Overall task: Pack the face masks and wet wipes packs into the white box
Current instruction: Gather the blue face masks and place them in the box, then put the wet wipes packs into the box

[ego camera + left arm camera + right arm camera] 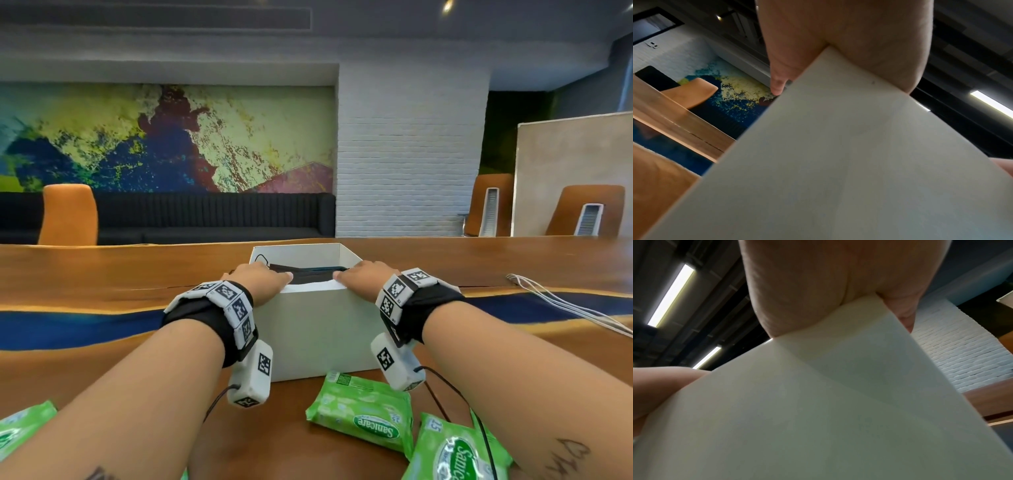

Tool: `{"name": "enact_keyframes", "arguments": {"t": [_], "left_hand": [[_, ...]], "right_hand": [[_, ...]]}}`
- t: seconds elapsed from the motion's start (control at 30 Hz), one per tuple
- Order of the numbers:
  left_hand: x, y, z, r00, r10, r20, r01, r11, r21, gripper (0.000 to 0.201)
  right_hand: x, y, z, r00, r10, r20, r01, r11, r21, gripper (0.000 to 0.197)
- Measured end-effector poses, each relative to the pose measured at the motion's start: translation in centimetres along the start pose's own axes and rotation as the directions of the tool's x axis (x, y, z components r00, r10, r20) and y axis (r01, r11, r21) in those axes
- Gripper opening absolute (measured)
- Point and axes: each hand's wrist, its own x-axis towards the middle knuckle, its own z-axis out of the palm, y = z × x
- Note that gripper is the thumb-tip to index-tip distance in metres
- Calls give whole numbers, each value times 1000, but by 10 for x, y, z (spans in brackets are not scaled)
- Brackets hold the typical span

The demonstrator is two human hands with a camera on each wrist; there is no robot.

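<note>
The white box [318,329] stands open-topped on the table in front of me. Dark face masks [310,274] lie inside it, with an ear loop against its far wall. My left hand [263,277] lies over the box's near left corner and my right hand [363,274] over its near right corner. Both thumbs point inward along the near rim, at the ends of the masks. In the wrist views each palm sits on the box [838,162] [818,410] corner; the fingers are mostly hidden. Green wet wipes packs [363,411] [455,452] [20,428] lie on the table nearer to me.
The long wooden table [102,270] has a blue inlaid strip running across it. White cables [565,305] trail at the right. An orange chair [68,214] stands behind the table on the left, and two more at the far right.
</note>
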Motion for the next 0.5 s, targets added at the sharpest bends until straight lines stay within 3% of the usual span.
{"name": "enact_keyframes", "arguments": {"t": [0.07,0.2,0.23,0.3,0.37,0.5], "left_hand": [[-3,0,0,1000,19,-17,-19,1000,-2,61],[-17,1,-3,993,101,-57,-100,995,16,62],[-22,0,-4,992,115,-53,-116,993,-29,66],[-32,-3,-9,990,131,-62,-140,972,-187,63],[-42,-6,-15,979,163,-124,-194,933,-303,45],[-59,-10,-23,959,192,-209,-265,869,-417,24]], "right_hand": [[1,2,3,1000,8,-26,-7,999,37,98],[-3,3,5,998,-29,-60,32,999,41,122],[-5,3,5,997,-43,-56,45,998,39,121],[-10,1,0,994,-87,-68,91,995,49,97],[-13,4,-3,983,-135,-124,152,979,134,74],[-33,18,-13,948,-143,-284,248,891,381,57]]}}
